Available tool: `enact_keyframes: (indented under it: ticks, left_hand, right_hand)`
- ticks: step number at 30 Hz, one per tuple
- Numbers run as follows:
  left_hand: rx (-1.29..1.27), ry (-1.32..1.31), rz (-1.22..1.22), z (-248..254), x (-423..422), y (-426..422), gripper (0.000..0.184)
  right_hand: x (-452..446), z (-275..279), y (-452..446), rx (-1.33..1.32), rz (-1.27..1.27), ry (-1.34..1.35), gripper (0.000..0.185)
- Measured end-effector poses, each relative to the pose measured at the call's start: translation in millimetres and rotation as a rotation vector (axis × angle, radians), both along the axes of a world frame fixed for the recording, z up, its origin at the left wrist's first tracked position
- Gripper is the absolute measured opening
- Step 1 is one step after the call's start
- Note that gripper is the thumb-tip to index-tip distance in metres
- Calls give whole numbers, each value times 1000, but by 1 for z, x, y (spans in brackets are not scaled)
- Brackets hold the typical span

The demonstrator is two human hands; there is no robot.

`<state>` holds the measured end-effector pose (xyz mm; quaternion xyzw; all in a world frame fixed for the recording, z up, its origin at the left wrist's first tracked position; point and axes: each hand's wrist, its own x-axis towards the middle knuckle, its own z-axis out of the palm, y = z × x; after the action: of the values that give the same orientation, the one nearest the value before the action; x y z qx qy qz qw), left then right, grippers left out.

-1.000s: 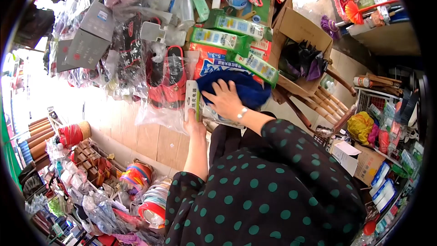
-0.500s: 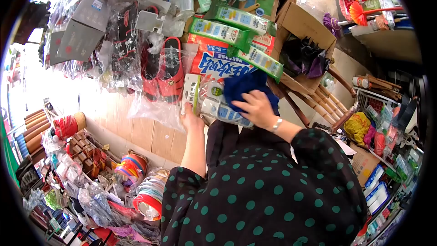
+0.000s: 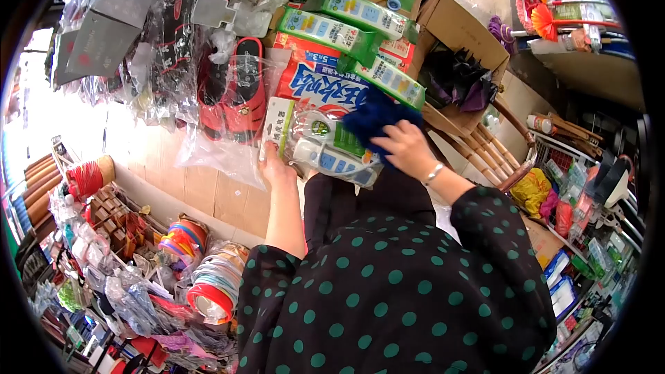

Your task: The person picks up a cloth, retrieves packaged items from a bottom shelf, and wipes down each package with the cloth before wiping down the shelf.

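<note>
My left hand (image 3: 278, 166) grips the card edge of a power strip pack (image 3: 325, 159), a clear plastic package with a white cord and a white-and-green label. In my right hand (image 3: 407, 147) is a bunched dark blue cloth (image 3: 377, 119), held at the pack's upper right corner. Whether the cloth touches the pack there I cannot tell. Behind the pack lies a red and blue printed bag (image 3: 315, 76). Several green-and-white packages (image 3: 322, 31) rest on and beside that bag.
Red and black slippers (image 3: 242, 97) in plastic lie left of the bag, near grey boxes (image 3: 111, 28). An open cardboard box (image 3: 467, 28) with a dark umbrella stands at the right, above bamboo poles (image 3: 488, 152). Rolls of tape (image 3: 215, 291) and other goods crowd the lower left.
The blue cloth has slid off the pack toward its upper right corner, uncovering more of the green label. My left hand keeps its grip. The whole view has shifted slightly.
</note>
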<state>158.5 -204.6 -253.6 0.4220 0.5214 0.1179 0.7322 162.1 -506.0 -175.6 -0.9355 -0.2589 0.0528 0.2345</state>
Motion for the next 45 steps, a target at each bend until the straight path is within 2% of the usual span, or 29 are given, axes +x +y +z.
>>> enact_keyframes:
  ticks: [2,4,6,8,9,11,12,13,14,16,20,22,24,27,28,30,31,33,34,35,36,38,39,43,45]
  left_hand:
    - [25,8,50,10,7,-5,31]
    - [7,-34,34,10,7,-4,31]
    - [-11,-56,2,5,-5,0,30]
    - [-135,-105,90,-3,-16,1,29]
    - [-182,-152,56,3,-23,-5,28]
    - [-184,-141,82,6,-31,-12,29]
    - [-192,-133,124,5,-31,-16,30]
    - [-189,-151,99,7,-31,-17,30]
    - [-187,-152,99,4,-33,-15,30]
    - [-184,-91,113,-6,-32,-8,36]
    - [-168,-117,117,-4,-38,-7,31]
    - [-195,-71,97,3,-46,-3,32]
    - [-146,-18,32,12,-56,7,33]
    - [12,100,-587,27,-76,30,34]
    - [7,95,-597,27,-77,39,34]
    - [165,303,-951,51,-70,46,29]
    - [79,290,-957,57,-63,47,30]
    - [81,214,-957,18,-57,57,32]
    - [76,145,-939,3,-54,57,34]
    - [-8,89,-880,9,-48,52,35]
    - [17,112,-886,9,-45,49,33]
    - [-9,120,-837,5,-48,48,34]
    - [-13,118,-854,1,-48,48,34]
    - [-18,129,-885,2,-46,53,36]
    - [-16,144,-899,5,-45,54,36]
  right_hand:
    - [-18,-15,-48,-59,-101,108,38]
    - [-38,-9,-72,125,-363,236,30]
    - [-34,24,-75,359,-515,321,22]
    - [-26,59,-61,534,-532,367,22]
    - [-25,65,-48,583,-474,286,23]
    - [-8,82,-13,419,-229,152,33]
    - [-4,74,10,325,-154,49,40]
    - [-4,53,34,274,-145,-42,47]
    - [-8,24,52,90,-110,-106,49]
    - [3,2,59,62,-89,-160,45]
    - [26,-11,60,139,-285,-124,30]
    - [39,-20,63,117,-411,-116,28]
    - [41,-25,62,128,-426,-144,29]
    - [40,-13,57,230,-560,-149,29]
    - [38,-1,56,304,-627,-150,29]
    - [23,35,60,263,-666,-252,31]
    - [10,51,70,292,-624,-297,31]
    - [-25,68,103,257,-477,-221,34]
    - [-43,60,127,195,-432,-256,34]
    - [-59,38,147,94,-365,-199,34]
    - [-72,3,157,-13,-307,-219,30]
    - [-81,-21,149,-4,-296,-470,25]
    - [-84,-25,144,11,-315,-446,22]
    - [-85,-30,122,-10,-510,-342,51]
    - [-81,-32,111,2,-679,-340,46]
